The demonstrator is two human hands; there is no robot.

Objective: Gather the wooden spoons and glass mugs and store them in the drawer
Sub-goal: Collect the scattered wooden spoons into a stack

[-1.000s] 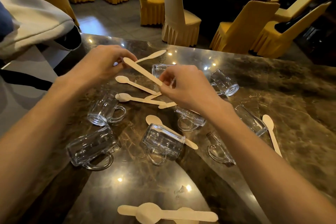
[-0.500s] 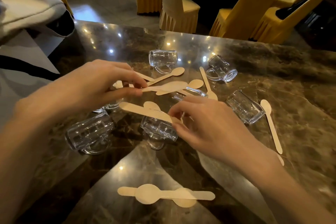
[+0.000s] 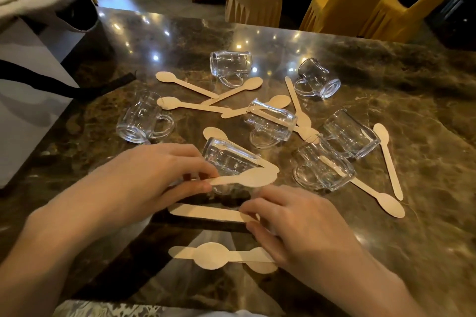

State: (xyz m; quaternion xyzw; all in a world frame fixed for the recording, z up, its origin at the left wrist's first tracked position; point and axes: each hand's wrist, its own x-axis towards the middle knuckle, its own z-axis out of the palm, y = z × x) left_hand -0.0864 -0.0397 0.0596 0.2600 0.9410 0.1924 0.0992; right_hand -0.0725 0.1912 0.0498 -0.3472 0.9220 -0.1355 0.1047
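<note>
While both of my hands work low over the near edge of the marble table point(image 3: 386, 64), each is pinching a wooden spoon. My left hand point(image 3: 144, 177) grips one spoon point(image 3: 247, 179) by its handle between thumb and forefingers, the bowl pointing right across the front of a glass mug point(image 3: 226, 158) lying on its side. My right hand point(image 3: 304, 229) pinches the end of a second spoon point(image 3: 206, 212), whose flat handle runs left, just above the tabletop as far as I can tell. Nearest the edge lie two more spoons point(image 3: 219, 256) stacked head to tail, touching my right fingers or just beside them; I cannot tell which.

Toward the middle of the table the rest is scattered: six other mugs on their sides, one near the left edge point(image 3: 140, 118), one toward the far edge point(image 3: 230, 64), and the others to the right. Loose spoons cross between them, and one spoon point(image 3: 389, 159) lies alone toward the right edge. No drawer shows in my view. Yellow-covered chairs point(image 3: 355, 0) stand beyond the far edge.
</note>
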